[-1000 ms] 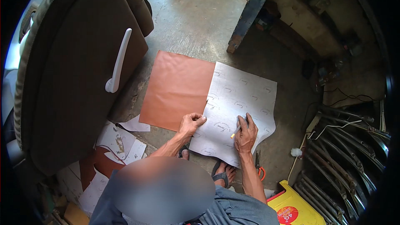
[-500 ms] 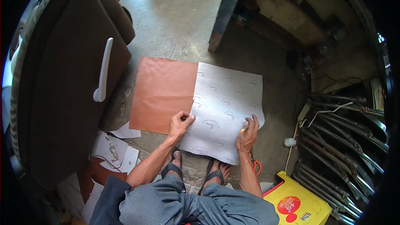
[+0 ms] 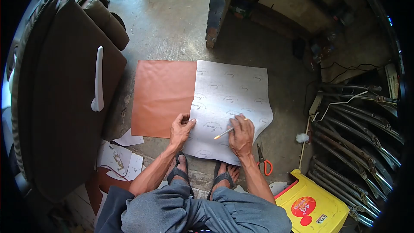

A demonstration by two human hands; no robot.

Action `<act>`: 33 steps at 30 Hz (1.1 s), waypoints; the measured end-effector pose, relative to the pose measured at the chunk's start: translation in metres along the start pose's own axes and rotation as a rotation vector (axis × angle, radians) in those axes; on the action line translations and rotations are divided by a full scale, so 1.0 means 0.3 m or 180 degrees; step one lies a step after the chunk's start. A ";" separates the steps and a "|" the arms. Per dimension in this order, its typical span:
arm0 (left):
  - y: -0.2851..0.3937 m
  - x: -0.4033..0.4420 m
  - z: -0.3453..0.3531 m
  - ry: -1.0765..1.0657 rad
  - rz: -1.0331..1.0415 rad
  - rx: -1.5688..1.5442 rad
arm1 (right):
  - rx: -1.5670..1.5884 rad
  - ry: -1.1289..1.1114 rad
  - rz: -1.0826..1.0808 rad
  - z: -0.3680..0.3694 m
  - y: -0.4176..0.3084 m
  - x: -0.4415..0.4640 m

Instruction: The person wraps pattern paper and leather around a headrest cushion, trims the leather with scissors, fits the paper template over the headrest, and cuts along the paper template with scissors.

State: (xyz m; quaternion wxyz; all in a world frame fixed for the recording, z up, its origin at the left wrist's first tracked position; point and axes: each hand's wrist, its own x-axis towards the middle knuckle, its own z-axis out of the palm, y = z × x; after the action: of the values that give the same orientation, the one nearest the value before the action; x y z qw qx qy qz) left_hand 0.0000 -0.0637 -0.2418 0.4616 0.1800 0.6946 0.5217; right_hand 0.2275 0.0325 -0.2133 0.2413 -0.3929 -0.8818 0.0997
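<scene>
A brown leather-like sheet (image 3: 164,97) lies on the floor, and a pale sheet with printed marks (image 3: 230,86) adjoins its right side. My left hand (image 3: 181,131) pinches the pale sheet's left edge between thumb and fingers. Over the lower right of the pale sheet, my right hand (image 3: 241,136) holds a thin pencil-like stick (image 3: 224,133) with a yellowish end pointing down-left. Scissors with orange handles (image 3: 268,167) rest on the floor, right of the pale sheet.
A dark padded seat (image 3: 64,103) with a white lever stands at left. Metal frames (image 3: 349,146) are stacked at right, near a yellow plastic object (image 3: 315,205). White and brown scraps (image 3: 120,159) lie lower left. A blue post (image 3: 215,13) rises at the top.
My right hand has moved left over the pale sheet, and the stick shows more fully. The view has shifted, and the scissors are fully in sight. My left hand keeps its place at the edge.
</scene>
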 end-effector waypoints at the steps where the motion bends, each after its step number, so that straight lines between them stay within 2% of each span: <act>1: -0.006 0.020 -0.001 -0.0027 0.0061 0.0111 | 0.0005 -0.0006 0.0011 0.010 -0.004 -0.008; 6: 0.014 0.027 0.024 0.0080 0.0515 0.0636 | -0.0179 -0.0175 0.0052 0.062 0.009 -0.025; 8: 0.073 -0.035 0.047 0.0599 0.2561 0.2679 | -0.0225 -0.0182 0.0089 0.057 0.013 -0.023; 9: 0.071 -0.049 0.059 0.0583 0.2559 0.2666 | -0.0177 -0.0211 0.0074 0.054 0.016 -0.022; 11: 0.058 -0.074 0.070 -0.0854 0.2873 0.3493 | -0.0124 -0.0264 0.0046 0.045 0.021 -0.029; 12: 0.051 -0.066 0.075 -0.1077 0.2703 0.3960 | -0.0022 -0.0346 -0.0037 0.032 0.033 -0.031; 17: 0.043 0.008 0.042 -0.1189 0.2953 0.4073 | 0.0213 -0.0543 -0.0337 -0.017 0.099 -0.039; 19: 0.089 0.018 0.047 -0.1339 0.3019 0.4413 | 0.0228 -0.0648 -0.0347 -0.043 0.102 -0.023; 23: 0.169 0.063 0.088 -0.1503 0.3041 0.4289 | 0.0153 -0.0592 -0.0381 -0.038 0.111 0.063; 25: 0.206 0.094 0.132 -0.1821 0.2749 0.4202 | 0.0299 -0.0640 -0.0146 -0.033 0.105 0.112; 27: 0.212 0.107 0.166 -0.1562 0.3025 0.4084 | 0.0265 -0.0647 -0.0107 -0.030 0.103 0.132; 29: 0.263 0.096 0.193 -0.1965 0.2705 0.4351 | 0.0091 -0.0832 -0.0180 -0.052 0.084 0.151; 33: 0.246 0.075 0.187 -0.1820 0.2924 0.4351 | 0.0301 -0.0853 -0.0135 -0.070 0.092 0.120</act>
State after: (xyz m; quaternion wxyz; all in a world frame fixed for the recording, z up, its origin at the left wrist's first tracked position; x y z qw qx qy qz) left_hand 0.0179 0.0129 -0.1880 0.1530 0.8039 0.5716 0.0599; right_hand 0.2351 0.0775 -0.1927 0.1417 -0.3455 -0.9085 0.1876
